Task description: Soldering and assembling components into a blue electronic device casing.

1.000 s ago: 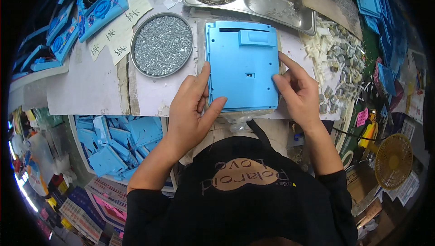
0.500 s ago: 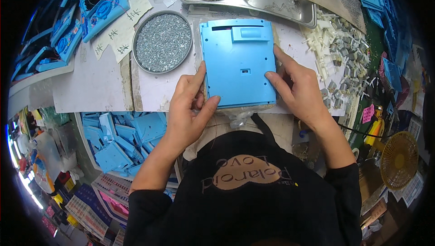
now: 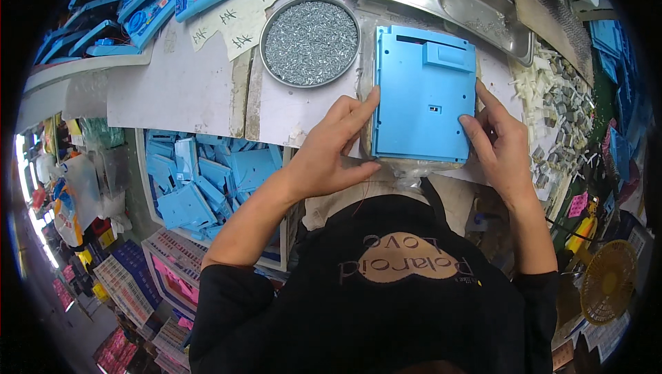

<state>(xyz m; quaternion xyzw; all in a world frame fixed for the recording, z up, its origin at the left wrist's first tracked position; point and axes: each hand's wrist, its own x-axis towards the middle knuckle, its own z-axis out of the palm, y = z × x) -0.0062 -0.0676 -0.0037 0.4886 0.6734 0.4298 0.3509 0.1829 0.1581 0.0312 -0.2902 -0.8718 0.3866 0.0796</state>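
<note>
A light-blue plastic casing (image 3: 420,122) lies flat on a plastic-wrapped pad at the table's front edge. Its face has a raised block near the top, small holes and a little slot with a switch. My left hand (image 3: 331,146) holds its left side, index finger along the edge and thumb by the lower left corner. On the opposite side, my right hand (image 3: 502,141) grips the right edge, thumb over the face; the tips of its other fingers are partly hidden.
A round tray of small screws (image 3: 265,57) is left of the casing. Behind stands a metal compartment tray (image 3: 514,46) with small metal parts. White and grey parts (image 3: 562,105) are heaped at right. Blue casings fill a crate (image 3: 155,198) below left; blue assemblies (image 3: 148,19) pile far left.
The view has swung left, so everything appears farther right. My left thumb has moved off the casing's face toward its lower corner. Both hands remain at its sides.
</note>
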